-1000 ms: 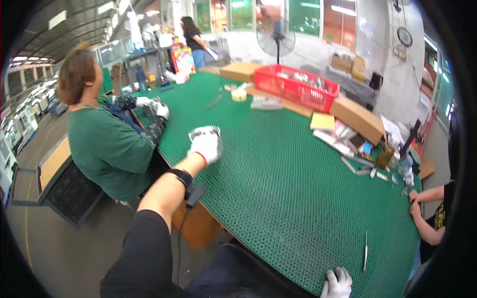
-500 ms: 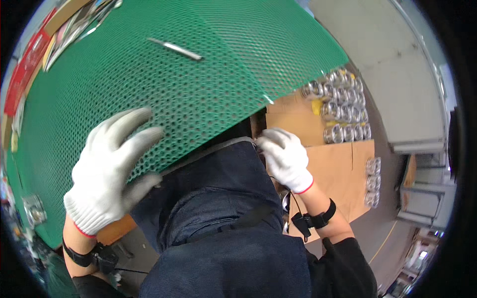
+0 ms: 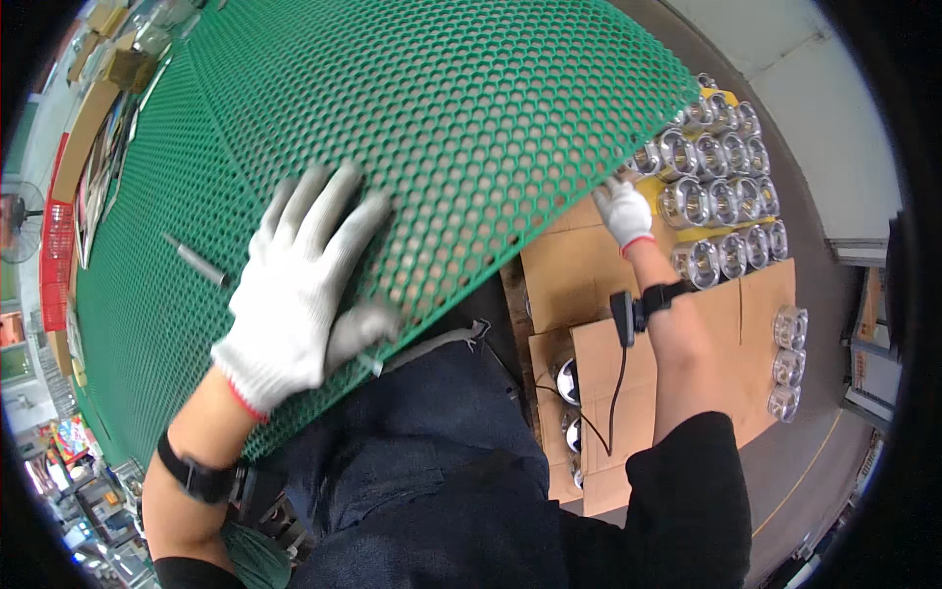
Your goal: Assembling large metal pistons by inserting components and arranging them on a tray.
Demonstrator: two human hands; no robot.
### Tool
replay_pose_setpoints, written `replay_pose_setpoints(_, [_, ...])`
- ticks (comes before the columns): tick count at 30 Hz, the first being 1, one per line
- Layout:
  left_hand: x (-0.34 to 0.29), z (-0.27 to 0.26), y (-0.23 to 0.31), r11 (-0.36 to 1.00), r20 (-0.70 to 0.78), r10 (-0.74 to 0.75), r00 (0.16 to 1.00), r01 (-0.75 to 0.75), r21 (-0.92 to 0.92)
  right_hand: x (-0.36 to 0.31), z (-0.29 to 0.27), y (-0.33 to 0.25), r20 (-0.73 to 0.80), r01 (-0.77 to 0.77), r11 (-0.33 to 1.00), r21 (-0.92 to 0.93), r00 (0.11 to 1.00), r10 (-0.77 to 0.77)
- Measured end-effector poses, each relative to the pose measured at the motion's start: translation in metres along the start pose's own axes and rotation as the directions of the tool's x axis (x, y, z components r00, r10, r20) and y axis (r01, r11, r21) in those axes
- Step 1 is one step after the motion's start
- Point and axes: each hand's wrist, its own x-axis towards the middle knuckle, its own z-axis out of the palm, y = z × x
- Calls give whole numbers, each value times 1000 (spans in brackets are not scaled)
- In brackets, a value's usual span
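My left hand (image 3: 291,280), in a white knit glove, lies with fingers spread on a green mesh mat (image 3: 461,108) that covers the table. My right hand (image 3: 625,213), gloved alike, reaches out to the mat's right edge, beside rows of shiny, hollow metal cylinders (image 3: 722,201) that look like pistons. Its fingers look stretched out, with the tips blurred and partly hidden at the mat's edge; I see nothing held in it. To the left of my left hand, a slim pen-like tool with a grey handle (image 3: 202,264) lies on the mat.
Cardboard sheets (image 3: 721,329) lie below the mat's right side, with a short row of metal cylinders (image 3: 788,365) at their edge. More round metal parts (image 3: 569,381) show between cardboard layers near my lap. A red basket (image 3: 56,255) and a fan (image 3: 18,216) stand far left.
My right hand has left the spot by my waist and reached forward and right to the metal cylinders. My left hand has slid forward over the mat. The whole view has shifted.
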Motion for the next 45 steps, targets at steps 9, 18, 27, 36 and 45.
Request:
replay_pose_setpoints(9, [11,-4,-5,992,150,-68,986,82,-92,105,43,35,-40,-43,987,-152,999,37])
replay_pose_setpoints(18, [15,-5,-19,974,153,-6,988,40,-225,100,56,43,91,-10,997,-76,996,17])
replay_pose_setpoints(27, [-3,24,4,939,-334,-84,939,-37,-341,14,54,75,365,-201,896,395,930,48])
replay_pose_setpoints(36, [-11,18,65,891,-401,362,842,-438,-115,-122,-68,-16,550,-295,747,596,827,-112])
replay_pose_setpoints(45, [-39,1,200,771,-2,547,837,-505,-388,-267,-275,-174,502,-287,748,598,862,-71])
